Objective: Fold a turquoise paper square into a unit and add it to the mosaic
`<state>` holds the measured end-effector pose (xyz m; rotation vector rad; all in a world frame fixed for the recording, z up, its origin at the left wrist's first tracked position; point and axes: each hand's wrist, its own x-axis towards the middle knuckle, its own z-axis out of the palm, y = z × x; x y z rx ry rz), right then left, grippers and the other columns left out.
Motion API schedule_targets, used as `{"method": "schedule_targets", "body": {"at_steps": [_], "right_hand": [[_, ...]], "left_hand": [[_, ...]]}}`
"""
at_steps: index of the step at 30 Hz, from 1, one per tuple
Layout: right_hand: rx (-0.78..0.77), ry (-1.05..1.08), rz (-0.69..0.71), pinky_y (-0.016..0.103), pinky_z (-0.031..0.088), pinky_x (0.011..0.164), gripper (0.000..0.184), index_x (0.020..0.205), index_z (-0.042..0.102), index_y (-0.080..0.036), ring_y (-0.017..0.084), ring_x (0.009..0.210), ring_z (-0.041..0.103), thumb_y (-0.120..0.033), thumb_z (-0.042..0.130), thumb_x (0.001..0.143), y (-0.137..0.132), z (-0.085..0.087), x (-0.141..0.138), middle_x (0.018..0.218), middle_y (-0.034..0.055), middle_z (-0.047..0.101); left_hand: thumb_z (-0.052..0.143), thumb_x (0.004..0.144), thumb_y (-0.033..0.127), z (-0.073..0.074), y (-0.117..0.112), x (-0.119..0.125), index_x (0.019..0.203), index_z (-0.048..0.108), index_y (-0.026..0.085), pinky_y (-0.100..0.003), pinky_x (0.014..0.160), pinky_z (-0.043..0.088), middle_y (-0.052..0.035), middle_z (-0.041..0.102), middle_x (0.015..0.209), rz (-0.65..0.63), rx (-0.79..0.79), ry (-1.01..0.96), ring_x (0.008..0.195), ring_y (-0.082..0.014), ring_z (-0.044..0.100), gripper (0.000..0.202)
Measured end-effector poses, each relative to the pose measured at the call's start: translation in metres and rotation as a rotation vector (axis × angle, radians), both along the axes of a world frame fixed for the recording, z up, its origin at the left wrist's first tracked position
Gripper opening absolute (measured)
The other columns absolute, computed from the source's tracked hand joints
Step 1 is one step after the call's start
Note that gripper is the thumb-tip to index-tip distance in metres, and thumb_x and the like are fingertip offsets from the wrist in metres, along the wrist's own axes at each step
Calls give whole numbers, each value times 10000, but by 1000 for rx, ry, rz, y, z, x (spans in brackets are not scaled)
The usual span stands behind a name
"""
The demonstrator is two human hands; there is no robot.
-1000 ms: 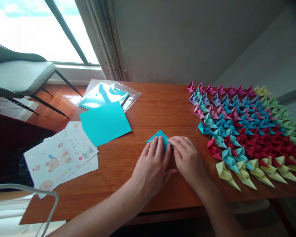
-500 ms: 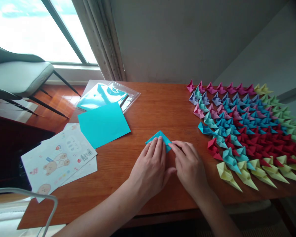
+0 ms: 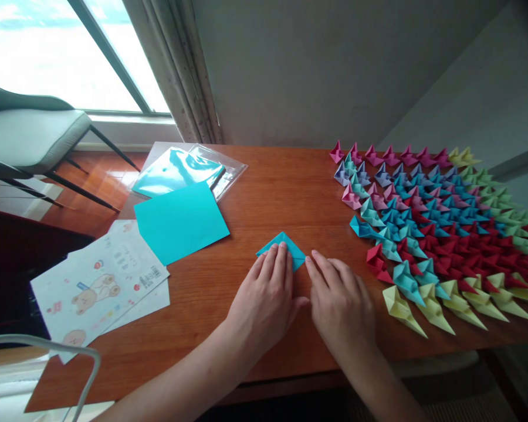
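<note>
A small blue piece of folded paper [image 3: 294, 249], roughly diamond-shaped with crease lines, lies flat on the wooden table. My left hand [image 3: 264, 296] rests on it with the fingers stretched out, pressing it down and hiding its lower left part. My right hand [image 3: 341, 296] is just to the right, its fingers extended over the table and nothing held in them. Its index fingertip is at the paper's right corner; whether it touches the corner I cannot tell.
Rows of folded paper boats [image 3: 462, 246] in several colours cover the table's right side. At the left lie a blue sheet [image 3: 182, 223], a clear plastic packet [image 3: 180, 170] of blue paper, and bear-printed white sheets [image 3: 97, 287]. A chair [image 3: 30, 135] stands by the window.
My right hand's fingers have slid slightly right and down off the paper's right corner and straightened. My left hand still presses on the paper. The whole view has shifted a little.
</note>
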<state>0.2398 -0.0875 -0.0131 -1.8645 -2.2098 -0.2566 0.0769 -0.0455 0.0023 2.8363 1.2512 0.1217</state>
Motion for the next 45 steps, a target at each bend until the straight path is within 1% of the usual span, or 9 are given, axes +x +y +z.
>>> {"method": "schedule_targets", "body": {"at_steps": [11, 16, 23, 29, 34, 36, 39, 41, 45], "right_hand": [[-48, -168, 71, 459, 505, 808, 364, 1204, 662, -91, 335, 1159, 566, -28, 440, 923, 14, 19, -13, 1266, 175, 659], [-69, -144, 64, 470, 504, 784, 361, 1193, 665, -69, 343, 1150, 570, -16, 429, 925, 14, 19, -16, 1265, 193, 653], [-52, -101, 42, 453, 501, 788, 363, 1180, 674, -100, 326, 1143, 579, -5, 438, 922, 14, 17, -17, 1234, 173, 674], [-37, -68, 40, 436, 487, 759, 357, 1175, 674, -126, 315, 1125, 584, -19, 445, 923, 15, 18, -15, 1197, 161, 689], [-43, 64, 38, 406, 469, 783, 309, 1106, 685, -174, 274, 1050, 607, -61, 472, 912, 22, 18, -5, 1167, 104, 703], [-59, 144, 9, 384, 471, 774, 255, 1007, 691, -204, 247, 994, 619, -84, 497, 893, 29, 18, 0, 1120, 72, 709], [-117, 234, -49, 362, 467, 728, 124, 876, 668, -223, 241, 934, 623, -159, 562, 869, 44, 20, 5, 998, 54, 702], [-148, 278, -71, 356, 458, 700, 58, 870, 659, -230, 249, 912, 622, -227, 602, 863, 55, 19, 6, 934, 54, 686], [-178, 409, -13, 355, 469, 760, 87, 931, 656, -221, 245, 905, 606, -256, 639, 853, 71, 11, 8, 916, 57, 663]], "left_hand": [[418, 974, 496, 1, 2, -4, 1439, 433, -22, -454, 1179, 324, -238, 348, 1551, -23, 1, 54, 1444, -350, 344, 697], [414, 982, 477, 0, 2, -8, 1453, 429, 11, -438, 1188, 319, -203, 340, 1564, -27, 9, 31, 1451, -324, 341, 662], [430, 983, 440, 2, 3, -33, 1423, 494, 60, -427, 1177, 348, -148, 382, 1556, 81, 55, 24, 1429, -292, 390, 584], [437, 985, 402, -1, 0, -53, 1448, 450, 41, -452, 1139, 372, -150, 369, 1562, 131, 115, 50, 1409, -315, 412, 587], [442, 986, 364, 13, 10, -47, 1334, 560, 84, -430, 1060, 438, -154, 554, 1430, 158, 86, -28, 1299, -300, 524, 462], [429, 993, 340, 22, 20, -41, 1155, 649, 146, -404, 914, 508, -125, 666, 1248, 222, 40, -32, 1098, -269, 639, 335], [463, 979, 349, 33, 37, -28, 979, 660, 182, -376, 728, 511, -89, 690, 992, 302, -9, 40, 888, -264, 668, 258], [508, 961, 365, 33, 48, -20, 984, 650, 179, -342, 691, 496, -85, 668, 963, 300, -12, 43, 877, -257, 663, 235], [574, 932, 357, 24, 63, -12, 1097, 635, 186, -312, 747, 502, -75, 647, 1030, 275, -56, -45, 969, -241, 645, 245]]}}
